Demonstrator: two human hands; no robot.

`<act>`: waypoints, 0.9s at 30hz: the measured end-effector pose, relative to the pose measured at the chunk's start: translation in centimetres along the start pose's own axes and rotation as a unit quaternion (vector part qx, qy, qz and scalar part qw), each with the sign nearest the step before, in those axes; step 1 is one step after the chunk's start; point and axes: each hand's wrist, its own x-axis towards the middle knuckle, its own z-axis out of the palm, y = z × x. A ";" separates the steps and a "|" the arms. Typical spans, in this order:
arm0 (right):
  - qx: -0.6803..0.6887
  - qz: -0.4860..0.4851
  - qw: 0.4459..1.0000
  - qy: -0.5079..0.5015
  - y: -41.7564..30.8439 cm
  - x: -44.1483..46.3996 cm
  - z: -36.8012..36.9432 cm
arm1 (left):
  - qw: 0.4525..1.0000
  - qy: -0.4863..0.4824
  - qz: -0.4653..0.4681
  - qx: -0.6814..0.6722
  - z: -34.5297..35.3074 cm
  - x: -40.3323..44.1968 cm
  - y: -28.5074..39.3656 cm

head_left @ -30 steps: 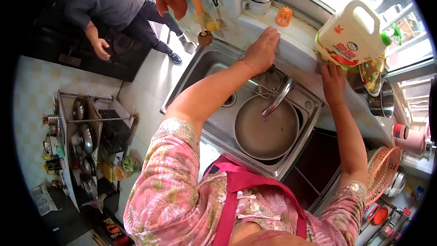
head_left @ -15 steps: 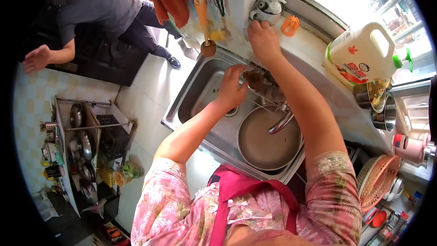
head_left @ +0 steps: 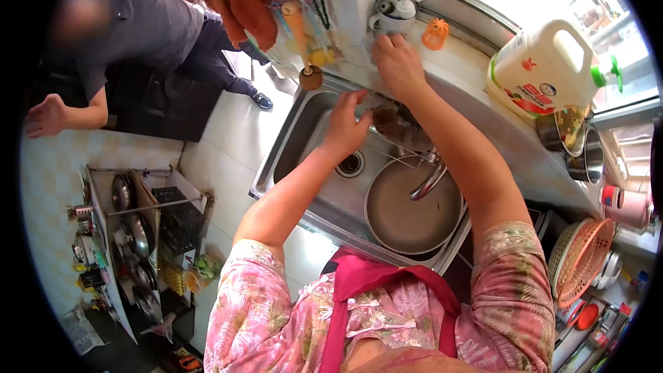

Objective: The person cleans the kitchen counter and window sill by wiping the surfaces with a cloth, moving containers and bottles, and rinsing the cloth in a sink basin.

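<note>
My left hand (head_left: 345, 123) is over the steel sink (head_left: 282, 145), thumb and fingers apart, with nothing visible in it. Right beside it, a brown item (head_left: 388, 123) lies on the wire rack behind the faucet (head_left: 429, 178); what it is I cannot make out. My right hand (head_left: 398, 68) is at the ledge behind the sink, just below a white mug (head_left: 391, 23). Its fingers are bent together, and anything within them is hidden. A large round pan (head_left: 413, 211) sits in the sink's right part, under the faucet.
An orange plastic piece (head_left: 435, 33) and a white jug (head_left: 535, 72) with a green cap stand on the ledge. Gloves (head_left: 242, 14) hang at the upper left. Another person (head_left: 148, 21) stands beyond, one arm out. Baskets (head_left: 583, 262) are at the right, a shelf rack (head_left: 148, 235) at the left.
My right hand has moved left from beside the jug to near the mug. My left hand has come off the ledge, back over the sink. The other person's arm has swung outward.
</note>
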 end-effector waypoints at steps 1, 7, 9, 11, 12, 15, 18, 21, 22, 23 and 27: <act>0.002 0.006 1.000 -0.004 1.0 -1.4 -0.9 | 1.000 -0.001 0.004 0.005 0.0 0.6 0.2; -0.049 0.032 0.994 -0.087 6.6 -9.0 -7.3 | 0.999 -0.004 0.042 -0.030 0.7 3.5 2.5; -0.057 0.046 0.994 -0.075 7.0 -9.6 -7.2 | 0.996 0.005 0.076 -0.039 1.6 4.9 3.4; -0.048 0.031 0.997 -0.054 5.8 -7.5 -5.6 | 0.994 0.021 0.104 -0.039 3.1 6.8 4.6; -0.044 0.024 0.998 -0.043 5.2 -6.7 -5.1 | 0.992 0.033 0.115 -0.032 3.7 7.8 5.2; -0.010 0.012 1.000 -0.002 4.9 -6.7 -5.2 | 0.982 0.062 0.179 0.024 4.1 10.1 8.2; -0.039 0.049 0.998 -0.012 7.3 -10.4 -8.2 | 0.970 0.034 0.208 0.121 4.8 11.8 9.9; -0.068 0.056 0.996 -0.028 8.1 -11.9 -8.8 | 0.949 -0.026 0.150 0.277 5.5 13.6 10.6; -0.079 0.053 0.995 -0.018 8.1 -11.9 -8.5 | 0.951 -0.021 0.151 0.268 5.7 14.2 10.4; -0.064 0.067 0.996 -0.016 8.1 -11.8 -8.2 | 0.954 -0.017 0.151 0.259 6.0 14.6 10.2; -0.001 0.108 0.994 -0.014 7.5 -10.2 -7.7 | 0.953 -0.004 0.158 0.259 5.8 15.1 10.1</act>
